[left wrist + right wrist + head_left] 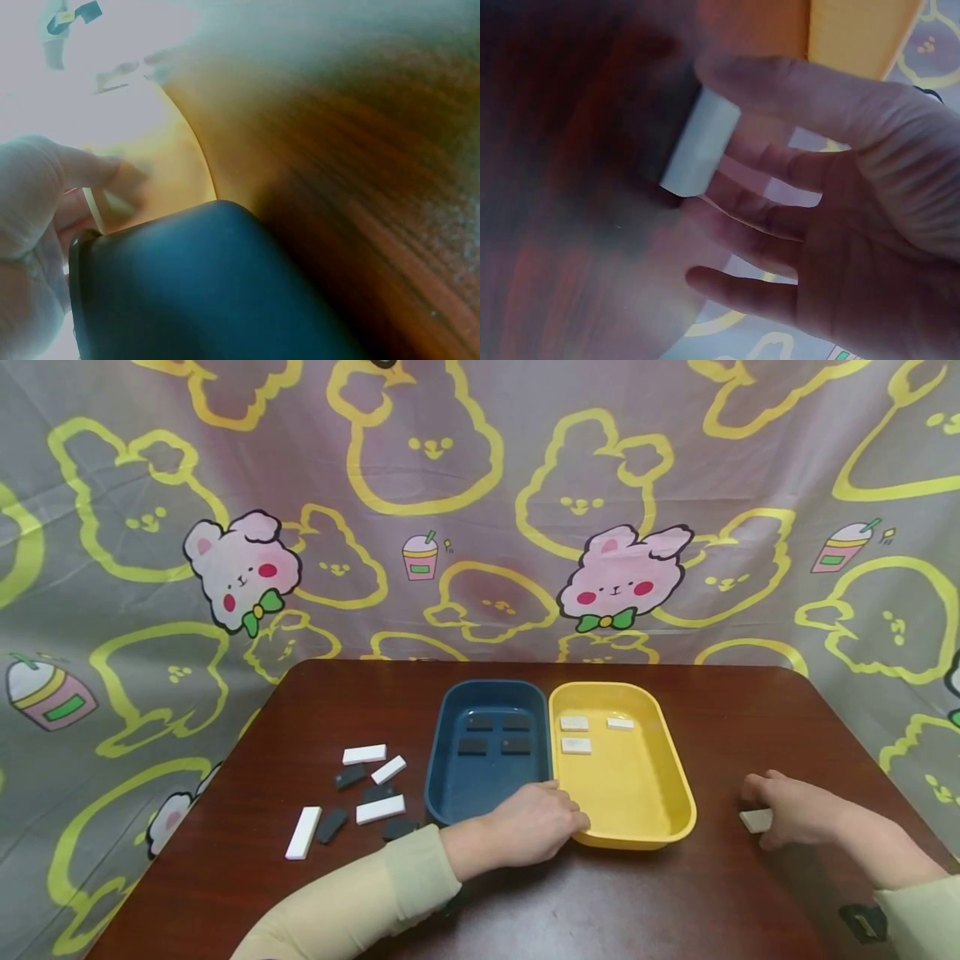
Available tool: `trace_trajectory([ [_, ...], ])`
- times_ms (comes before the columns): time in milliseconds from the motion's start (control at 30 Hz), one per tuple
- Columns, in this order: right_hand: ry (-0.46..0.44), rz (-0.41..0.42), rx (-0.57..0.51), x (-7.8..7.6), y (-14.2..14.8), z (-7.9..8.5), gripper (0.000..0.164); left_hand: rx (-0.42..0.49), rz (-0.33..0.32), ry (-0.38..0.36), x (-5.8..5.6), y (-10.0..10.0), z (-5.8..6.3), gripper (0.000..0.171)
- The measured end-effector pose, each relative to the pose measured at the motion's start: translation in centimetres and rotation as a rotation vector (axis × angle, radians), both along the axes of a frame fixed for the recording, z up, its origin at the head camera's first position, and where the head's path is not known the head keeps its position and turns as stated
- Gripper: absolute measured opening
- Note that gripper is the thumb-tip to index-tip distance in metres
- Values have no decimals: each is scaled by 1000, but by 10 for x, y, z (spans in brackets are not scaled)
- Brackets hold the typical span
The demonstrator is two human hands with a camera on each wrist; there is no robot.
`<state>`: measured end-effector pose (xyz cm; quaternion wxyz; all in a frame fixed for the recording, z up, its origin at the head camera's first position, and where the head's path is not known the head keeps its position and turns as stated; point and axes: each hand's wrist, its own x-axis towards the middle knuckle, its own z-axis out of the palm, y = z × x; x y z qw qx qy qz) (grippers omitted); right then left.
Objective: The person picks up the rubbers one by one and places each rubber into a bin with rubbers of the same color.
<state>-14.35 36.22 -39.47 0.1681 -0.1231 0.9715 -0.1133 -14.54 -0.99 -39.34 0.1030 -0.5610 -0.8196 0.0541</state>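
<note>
My left hand [536, 823] grips the near-left rim of the yellow tray [678, 772]. In the left wrist view its thumb [94, 166] lies over the rim, with the other fingers on the far side. My right hand [798, 810] is on the right side of the table, pinching a small white block [756, 820] between thumb and fingers. The right wrist view shows this white block [703, 142] close to the tabletop. Three white blocks [576, 746] lie inside the yellow tray. Beside it, the blue tray [491, 789] holds several black blocks [472, 747].
Left of the trays, white blocks [380, 810] and black blocks [332, 826] lie scattered on the brown table [360, 702]. A dark strap-like item [862, 923] is by the right sleeve. A patterned curtain [495, 535] hangs behind the table.
</note>
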Motion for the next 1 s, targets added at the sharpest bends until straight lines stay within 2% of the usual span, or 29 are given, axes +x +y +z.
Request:
trace_trajectory([
  [100, 31, 19, 3, 2, 1, -6, 43, 2, 1, -1, 0, 0, 0, 16],
  [467, 152, 82, 53, 3, 1, -8, 35, -3, 8, -25, 0, 0, -1, 16],
  [567, 141, 76, 50, 2, 1, -8, 34, -6, 10, -30, -1, 0, 0, 16],
  [800, 55, 38, 28, -3, 0, -4, 30, -16, 14, -42, -1, 0, 0, 17],
  [1000, 81, 32, 25, -13, -8, 12, 28, -20, 15, -31, 0, 1, 1, 17],
])
